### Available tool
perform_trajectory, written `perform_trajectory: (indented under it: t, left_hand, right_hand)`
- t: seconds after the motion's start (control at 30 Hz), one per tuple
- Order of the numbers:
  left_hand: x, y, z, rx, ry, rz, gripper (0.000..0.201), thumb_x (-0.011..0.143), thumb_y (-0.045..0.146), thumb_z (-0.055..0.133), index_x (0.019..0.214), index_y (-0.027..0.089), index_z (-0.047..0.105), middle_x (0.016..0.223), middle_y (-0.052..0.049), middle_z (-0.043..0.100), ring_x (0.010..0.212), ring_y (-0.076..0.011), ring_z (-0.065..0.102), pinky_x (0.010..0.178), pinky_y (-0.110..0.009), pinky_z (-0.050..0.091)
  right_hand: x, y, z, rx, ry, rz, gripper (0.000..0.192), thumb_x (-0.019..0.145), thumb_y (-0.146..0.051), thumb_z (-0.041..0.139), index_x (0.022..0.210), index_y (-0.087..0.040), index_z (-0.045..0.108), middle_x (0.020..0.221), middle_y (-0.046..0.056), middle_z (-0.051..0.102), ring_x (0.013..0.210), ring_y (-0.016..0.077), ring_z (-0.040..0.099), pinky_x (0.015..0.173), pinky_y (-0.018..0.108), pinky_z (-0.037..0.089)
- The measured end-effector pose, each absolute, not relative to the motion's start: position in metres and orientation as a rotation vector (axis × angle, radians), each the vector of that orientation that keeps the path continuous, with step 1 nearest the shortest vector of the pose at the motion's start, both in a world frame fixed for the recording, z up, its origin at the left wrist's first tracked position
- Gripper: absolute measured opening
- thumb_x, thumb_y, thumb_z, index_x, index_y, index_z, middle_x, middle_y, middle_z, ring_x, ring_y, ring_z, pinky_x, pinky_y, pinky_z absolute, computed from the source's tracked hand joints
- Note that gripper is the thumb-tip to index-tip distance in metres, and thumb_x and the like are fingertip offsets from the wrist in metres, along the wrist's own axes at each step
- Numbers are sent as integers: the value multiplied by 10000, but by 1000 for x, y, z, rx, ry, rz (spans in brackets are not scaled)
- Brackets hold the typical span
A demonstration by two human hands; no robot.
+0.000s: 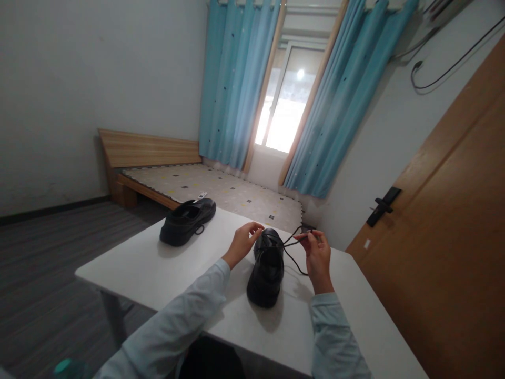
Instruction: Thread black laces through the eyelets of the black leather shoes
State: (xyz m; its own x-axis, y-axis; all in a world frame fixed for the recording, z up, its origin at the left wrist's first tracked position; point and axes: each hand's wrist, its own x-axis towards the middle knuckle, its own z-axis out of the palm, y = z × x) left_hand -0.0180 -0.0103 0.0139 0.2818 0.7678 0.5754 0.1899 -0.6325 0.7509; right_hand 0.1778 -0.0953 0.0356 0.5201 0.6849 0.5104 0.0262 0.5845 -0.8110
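Here the near shoe [267,268] lies lengthwise, toe apparently pointing away.

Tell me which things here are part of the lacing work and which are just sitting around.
In use: near black shoe, its black lace, left hand at the shoe's front, right hand pinching the lace.

Lying about: second black shoe, white table, bed, blue curtains.

No readable text

Nothing legible shows: the shoe [266,268] at 6 o'clock, the second shoe [188,221] at 9 o'clock and the door [453,221] at 3 o'clock bear no lettering.
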Motion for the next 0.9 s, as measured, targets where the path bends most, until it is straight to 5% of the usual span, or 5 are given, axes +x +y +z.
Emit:
perform_trajectory:
  t: [0.17,0.37,0.9]
  left_hand:
    - [-13,-8,5,2010,812,1263,206,807,256,511,926,197,668,938,-54,683,814,-178,602,798,-313,462]
    - [-12,-7,1,2065,839,1185,205,792,209,527,938,192,669,954,-62,683,808,-178,622,833,-322,468]
    - [-13,-4,-2,2145,816,1198,175,814,208,511,898,190,664,898,-57,699,844,-198,640,803,-311,469]
  right_hand:
    - [194,-97,38,-906,-876,416,270,702,-355,657,871,-194,521,560,-82,568,452,96,553,561,300,523]
    - [210,-94,31,-1080,-892,153,281,705,-388,639,867,-166,579,621,-50,546,456,65,431,452,200,375]
    - [241,-91,16,-1514,-1045,-59,333,722,-422,562,872,-144,669,767,69,645,659,187,563,637,322,448]
